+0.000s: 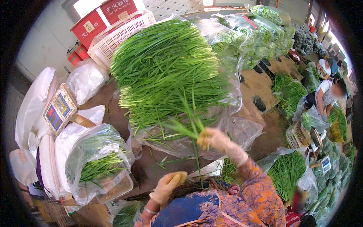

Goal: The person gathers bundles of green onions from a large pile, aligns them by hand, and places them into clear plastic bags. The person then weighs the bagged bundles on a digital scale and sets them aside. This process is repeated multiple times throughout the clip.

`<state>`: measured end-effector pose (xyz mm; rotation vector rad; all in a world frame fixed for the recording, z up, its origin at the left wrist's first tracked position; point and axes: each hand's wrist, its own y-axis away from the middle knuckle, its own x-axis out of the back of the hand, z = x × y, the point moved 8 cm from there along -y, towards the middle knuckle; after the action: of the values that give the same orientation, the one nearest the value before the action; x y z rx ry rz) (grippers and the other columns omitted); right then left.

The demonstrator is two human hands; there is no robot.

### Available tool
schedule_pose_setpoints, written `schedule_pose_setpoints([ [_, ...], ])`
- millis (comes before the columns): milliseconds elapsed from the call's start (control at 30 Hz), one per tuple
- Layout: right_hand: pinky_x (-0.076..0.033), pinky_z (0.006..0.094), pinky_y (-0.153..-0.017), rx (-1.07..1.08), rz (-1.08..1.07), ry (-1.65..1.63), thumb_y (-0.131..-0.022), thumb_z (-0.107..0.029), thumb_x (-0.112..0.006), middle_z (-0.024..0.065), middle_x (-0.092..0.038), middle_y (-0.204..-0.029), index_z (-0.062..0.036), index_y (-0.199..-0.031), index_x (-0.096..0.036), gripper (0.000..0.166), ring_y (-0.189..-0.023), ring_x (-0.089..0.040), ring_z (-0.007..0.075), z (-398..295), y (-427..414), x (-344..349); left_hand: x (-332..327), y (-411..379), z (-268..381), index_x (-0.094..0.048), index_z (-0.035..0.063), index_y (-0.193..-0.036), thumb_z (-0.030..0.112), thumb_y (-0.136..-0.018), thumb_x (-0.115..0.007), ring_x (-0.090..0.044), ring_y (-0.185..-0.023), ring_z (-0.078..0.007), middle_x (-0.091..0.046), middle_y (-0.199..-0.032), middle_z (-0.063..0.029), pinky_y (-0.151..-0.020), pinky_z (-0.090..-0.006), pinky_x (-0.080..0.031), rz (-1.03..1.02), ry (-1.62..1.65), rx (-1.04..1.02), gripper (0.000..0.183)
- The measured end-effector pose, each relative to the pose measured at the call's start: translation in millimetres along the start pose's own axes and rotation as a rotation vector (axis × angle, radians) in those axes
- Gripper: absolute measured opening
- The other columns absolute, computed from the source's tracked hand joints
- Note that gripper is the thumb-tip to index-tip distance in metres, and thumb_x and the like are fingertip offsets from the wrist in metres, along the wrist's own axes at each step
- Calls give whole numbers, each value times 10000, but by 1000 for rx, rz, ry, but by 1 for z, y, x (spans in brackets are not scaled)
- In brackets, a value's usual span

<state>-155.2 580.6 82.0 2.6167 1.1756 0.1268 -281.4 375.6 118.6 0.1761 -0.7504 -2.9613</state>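
Note:
A small bunch of garlic chives (185, 130) is in my gloved right hand (215, 139), its blades blurred and fanned over the near edge of a big pile. One long blade hangs from that hand toward my body. My gloved left hand (170, 184) is close to my apron, fingers together, with nothing visible in it. The large chive pile (167, 68) lies in stacked layers on clear plastic sheeting (175, 147) over the table. To the left, an open plastic bag (99, 159) with cut green stems sits on a scale's metal pan (120, 188).
The scale's display (60, 108) rises beside white sacks (34, 113). Behind the pile are a white plastic crate (122, 34) and red fire extinguisher cabinets (89, 28). Bagged greens (252, 34) line the far right. Another person (324, 93) handles bagged greens at right.

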Motion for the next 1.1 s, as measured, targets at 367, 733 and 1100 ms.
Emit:
schedule_pose_setpoints([
  [367,-471,260,-530,-279,304,-151,-921,-150,-482,72,-606,-710,-4,-908,-556,164,-581,-571,148,86,140,-16,-34,-64,-59,-542,7,-1108,300,-886,-525,-596,-974,-273,-618,-1055,-128,-802,-367,-477,-67,685,143,367],
  [733,-383,200,-523,-407,-13,-242,-922,-201,-505,-7,-528,-635,-27,-993,-597,209,-552,-478,73,114,165,-64,-43,-72,-59,-561,60,-1023,292,-876,-575,-601,-681,-151,-612,-827,-39,-585,-349,-544,-152,591,211,275],
  [1100,-487,303,-788,-169,165,514,-800,-178,-642,102,-652,-988,-32,-1117,-589,353,-904,-614,174,55,137,11,25,-28,28,-544,41,-1195,225,-948,-463,-547,-788,-78,-614,-959,-35,-767,-220,-431,257,18,-443,319],
])
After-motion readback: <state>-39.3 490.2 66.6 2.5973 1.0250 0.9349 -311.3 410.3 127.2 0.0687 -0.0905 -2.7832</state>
